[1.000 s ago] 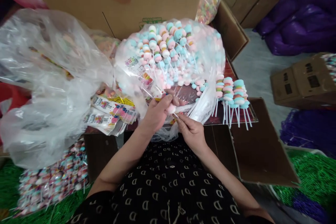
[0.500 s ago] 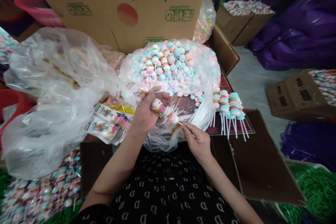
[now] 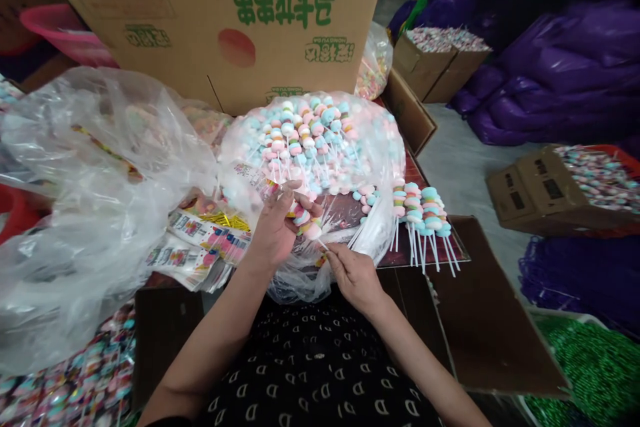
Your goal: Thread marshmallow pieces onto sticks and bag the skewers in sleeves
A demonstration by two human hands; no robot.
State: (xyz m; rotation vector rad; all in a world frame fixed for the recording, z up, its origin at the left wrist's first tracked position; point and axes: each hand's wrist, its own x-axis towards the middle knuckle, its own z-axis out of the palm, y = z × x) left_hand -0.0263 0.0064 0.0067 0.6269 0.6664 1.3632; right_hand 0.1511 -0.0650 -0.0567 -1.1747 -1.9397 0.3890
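Note:
My left hand point(image 3: 277, 225) is closed around a printed clear plastic wrapper point(image 3: 250, 177), whose far end sticks out past the fingers. Inside the wrapper's near part sits a pink, white and blue marshmallow skewer point(image 3: 313, 231), half covered by my fingers. My right hand point(image 3: 356, 278) pinches the skewer's white stick point(image 3: 324, 245) at its lower end. Beyond both hands, a big clear bag point(image 3: 385, 140) holds many similar marshmallow skewers point(image 3: 305, 137). Beside my left forearm lie stacks of flat printed wrappers point(image 3: 187, 250) and a bundle of yellow twist ties point(image 3: 226, 221).
More marshmallow skewers point(image 3: 427, 210) lie at the table's right corner, sticks over the edge. A tall cardboard carton point(image 3: 165, 7) stands behind. Crumpled plastic point(image 3: 100, 213) spreads on the left. Open cardboard flaps point(image 3: 495, 320) jut out at right. Wrapped candies point(image 3: 75, 380) fill the lower left.
The view has tilted up and shifted a little right. My left fingers have curled further over the marshmallow skewer, so less of it shows. My right hand still grips the stick.

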